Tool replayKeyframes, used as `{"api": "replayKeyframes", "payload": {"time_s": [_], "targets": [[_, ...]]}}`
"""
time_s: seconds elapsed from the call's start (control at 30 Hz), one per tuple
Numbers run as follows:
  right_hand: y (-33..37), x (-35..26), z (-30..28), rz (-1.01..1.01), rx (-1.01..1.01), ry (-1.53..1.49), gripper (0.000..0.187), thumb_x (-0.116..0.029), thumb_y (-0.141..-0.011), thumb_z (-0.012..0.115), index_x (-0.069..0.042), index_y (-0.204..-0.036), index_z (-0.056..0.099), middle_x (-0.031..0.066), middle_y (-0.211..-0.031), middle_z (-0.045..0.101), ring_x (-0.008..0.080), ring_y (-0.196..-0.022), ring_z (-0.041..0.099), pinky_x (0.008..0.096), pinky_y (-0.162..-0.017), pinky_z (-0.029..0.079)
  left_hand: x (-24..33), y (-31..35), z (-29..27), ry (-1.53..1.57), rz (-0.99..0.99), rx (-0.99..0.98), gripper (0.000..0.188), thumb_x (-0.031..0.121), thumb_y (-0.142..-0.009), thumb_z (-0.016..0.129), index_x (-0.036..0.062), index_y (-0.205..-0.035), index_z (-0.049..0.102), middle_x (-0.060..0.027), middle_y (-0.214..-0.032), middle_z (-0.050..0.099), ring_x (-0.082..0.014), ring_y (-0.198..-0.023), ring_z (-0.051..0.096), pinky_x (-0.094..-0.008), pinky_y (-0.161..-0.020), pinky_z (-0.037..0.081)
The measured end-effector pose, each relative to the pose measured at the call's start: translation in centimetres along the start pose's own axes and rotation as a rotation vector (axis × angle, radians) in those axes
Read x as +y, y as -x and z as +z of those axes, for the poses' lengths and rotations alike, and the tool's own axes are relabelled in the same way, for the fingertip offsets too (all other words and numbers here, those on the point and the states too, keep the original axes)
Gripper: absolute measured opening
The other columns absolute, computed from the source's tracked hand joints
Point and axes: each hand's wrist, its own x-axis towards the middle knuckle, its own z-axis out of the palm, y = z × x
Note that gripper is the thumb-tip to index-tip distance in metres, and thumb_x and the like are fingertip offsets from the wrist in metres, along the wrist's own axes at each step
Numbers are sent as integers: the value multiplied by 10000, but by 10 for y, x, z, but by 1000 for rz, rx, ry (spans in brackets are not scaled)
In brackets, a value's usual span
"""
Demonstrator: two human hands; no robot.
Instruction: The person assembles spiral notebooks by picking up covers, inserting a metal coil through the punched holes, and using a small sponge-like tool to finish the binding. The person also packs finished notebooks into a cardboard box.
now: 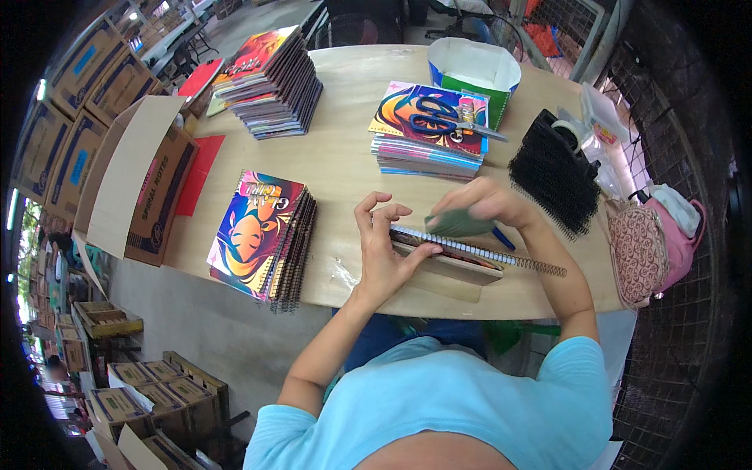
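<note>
My left hand (388, 254) grips a notebook (462, 266) on edge at the near side of the table, thumb in front and fingers behind. A wire spiral coil (544, 268) runs along the notebook's upper edge, its loose end sticking out past the right end. My right hand (501, 202), slightly blurred, is closed on a flat dark green piece (457, 225) just above the coil; its material is unclear. Beneath that hand lies a blue pen-like stick (504, 239). A stack of spiral notebooks (254, 231) with colourful covers stands left of my left hand.
Blue-handled scissors (442, 124) rest on another notebook stack (431, 160), before a white and green box (474, 66). A taller stack (270, 82) stands far left. Black coils (552, 168) and a patterned pouch (630, 247) lie right. An open carton (145, 180) flanks the table's left edge.
</note>
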Motion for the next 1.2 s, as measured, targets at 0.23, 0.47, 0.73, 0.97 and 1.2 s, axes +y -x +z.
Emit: {"api": "replayKeyframes", "payload": {"time_s": [0.23,0.47,0.73,0.97,1.2], "targets": [[-19,18,-4,79,2,376,688,-508,-798,584,109,-1096,650,175,-1079,676,269,-983,649,359,-877,492,-2,0,0,35,-2,11,815,201,-580,915,45,-1240,462,-138,-1265,373,-223,-1024,476,-334,-875,443],[-29,16,-2,85,-38,504,633,-468,-817,584,119,-1039,662,205,-1079,666,266,-1004,634,358,-868,492,-52,7,-21,667,-216,-39,325,-50,-782,711,26,-1053,547,-56,-1094,514,-135,-947,550,-289,-872,466],[-50,11,5,217,2,856,613,-458,-840,564,95,-1087,661,195,-1072,676,247,-936,652,344,-801,516,-47,1,-31,573,-258,13,546,-18,-711,795,4,-1181,518,-83,-1109,537,-131,-851,587,-287,-855,491],[-71,18,2,427,-96,668,526,-443,-880,566,34,-1071,680,175,-993,686,204,-884,647,326,-792,506,-47,1,-29,469,-255,58,724,37,-626,856,47,-1245,481,-90,-1222,482,-135,-964,542,-303,-854,489],[38,83,0,160,656,967,453,-261,-840,690,-7,-1203,594,178,-1096,619,334,-988,598,407,-910,466,-57,5,-29,616,-265,-51,411,115,-692,839,53,-1034,620,-60,-1169,493,-140,-1012,519,-294,-869,450]]}}
